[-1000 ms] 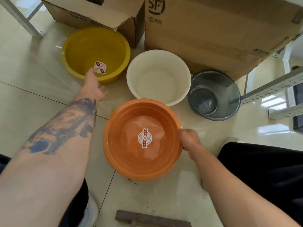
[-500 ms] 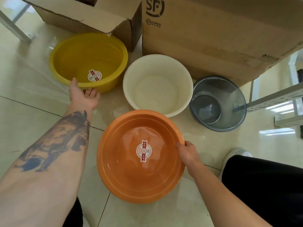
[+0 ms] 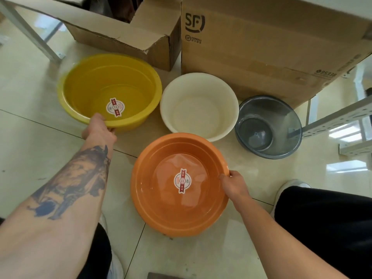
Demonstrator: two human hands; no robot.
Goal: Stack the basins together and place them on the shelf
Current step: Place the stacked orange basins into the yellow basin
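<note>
Several plastic basins stand on the tiled floor. My left hand (image 3: 99, 128) grips the near rim of the yellow basin (image 3: 128, 81), which is tilted and blurred at its left edge. My right hand (image 3: 233, 184) holds the right rim of the orange basin (image 3: 161, 208), closest to me, with a round sticker inside. A white basin (image 3: 199, 107) sits behind the orange one. To its right a grey see-through basin (image 3: 281, 121) leans against a box. A white perforated shelf rail (image 3: 338, 117) shows at the right edge.
An open cardboard box (image 3: 120, 31) stands behind the yellow basin, and a large closed SF box (image 3: 261, 43) behind the white and grey ones. A metal leg (image 3: 30, 33) slants at the far left. My dark-trousered knee (image 3: 326, 222) and shoe (image 3: 289, 188) are at the right.
My left hand went from reaching with fingers spread to closing on the yellow basin's near rim, and the basin has tipped. My right hand stays on the orange basin's rim.
</note>
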